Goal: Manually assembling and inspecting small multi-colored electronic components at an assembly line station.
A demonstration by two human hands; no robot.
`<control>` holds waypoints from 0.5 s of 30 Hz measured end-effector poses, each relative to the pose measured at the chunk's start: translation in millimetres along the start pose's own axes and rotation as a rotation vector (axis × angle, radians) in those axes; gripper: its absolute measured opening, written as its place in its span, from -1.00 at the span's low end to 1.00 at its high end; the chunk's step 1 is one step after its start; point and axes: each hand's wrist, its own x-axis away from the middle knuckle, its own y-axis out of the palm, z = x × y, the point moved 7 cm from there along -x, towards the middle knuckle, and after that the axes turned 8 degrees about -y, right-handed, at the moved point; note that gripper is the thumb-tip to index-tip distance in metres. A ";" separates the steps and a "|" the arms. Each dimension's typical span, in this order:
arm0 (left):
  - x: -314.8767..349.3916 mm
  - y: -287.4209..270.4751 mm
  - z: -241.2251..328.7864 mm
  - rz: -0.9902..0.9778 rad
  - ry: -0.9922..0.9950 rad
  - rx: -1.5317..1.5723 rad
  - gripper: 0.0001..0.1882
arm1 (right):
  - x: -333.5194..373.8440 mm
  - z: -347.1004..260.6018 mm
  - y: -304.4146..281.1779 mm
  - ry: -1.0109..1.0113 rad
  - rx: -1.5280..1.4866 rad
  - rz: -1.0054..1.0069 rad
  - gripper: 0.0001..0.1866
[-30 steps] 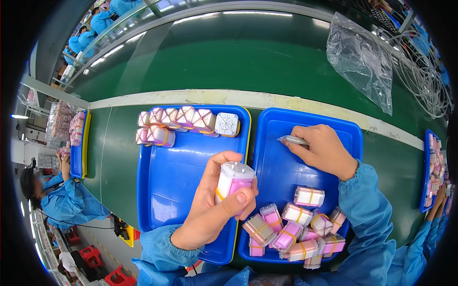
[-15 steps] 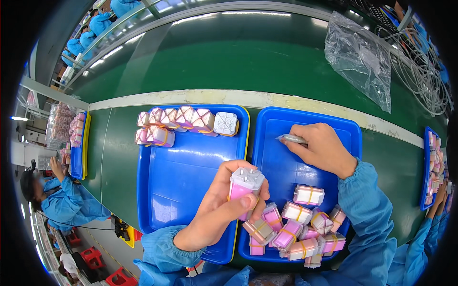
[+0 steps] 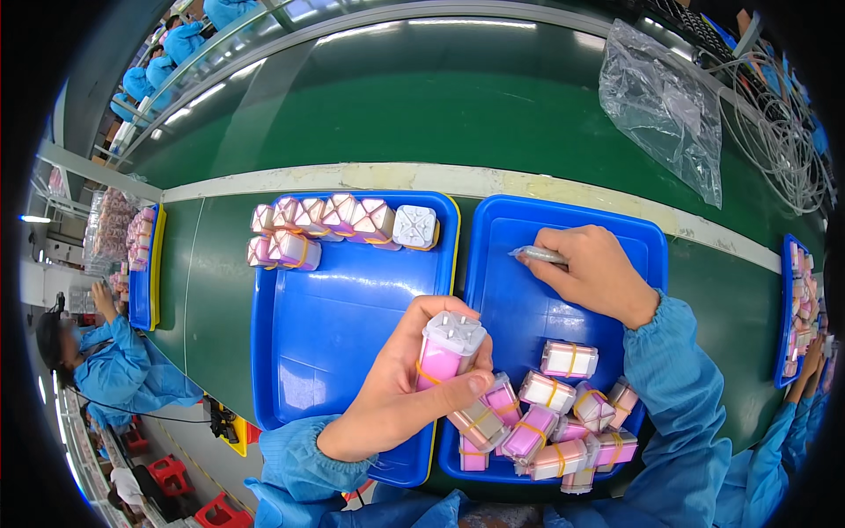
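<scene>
My left hand (image 3: pixel 407 387) grips a pink and white block (image 3: pixel 444 352) bound with a yellow rubber band, holding it upright over the gap between two blue trays. My right hand (image 3: pixel 591 271) rests in the right blue tray (image 3: pixel 647 242) and holds a grey pen (image 3: pixel 537 255) pointing left. A pile of several similar banded blocks (image 3: pixel 546 421) lies at the near end of that tray. In the left blue tray (image 3: pixel 352 326), several blocks (image 3: pixel 339 222) stand in rows along the far edge.
A clear plastic bag (image 3: pixel 664 106) and coiled white cables (image 3: pixel 779 132) lie on the green belt at the far right. More blue trays with blocks sit at the far left (image 3: pixel 141 255) and right (image 3: pixel 797 308). A person in blue (image 3: pixel 114 365) works at the left.
My left hand has turned and lowered the block slightly, moving it right toward the pile. My right hand with the pen has stayed in place.
</scene>
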 end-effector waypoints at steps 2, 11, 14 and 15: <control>-0.4 -0.5 1.3 0.038 0.002 -0.018 -0.47 | 0.0 0.4 -0.1 -0.002 -0.001 0.000 -0.72; -2.1 0.0 -1.3 0.102 -0.012 -0.033 -0.48 | -0.1 0.8 -0.3 0.004 -0.005 -0.008 -0.71; -4.0 1.1 -3.0 0.122 0.017 -0.066 -0.43 | -1.5 0.3 -0.6 0.018 0.000 -0.028 -0.71; -3.8 1.9 -3.4 0.131 0.038 -0.069 -0.41 | -1.5 0.2 -1.2 0.018 0.001 -0.030 -0.71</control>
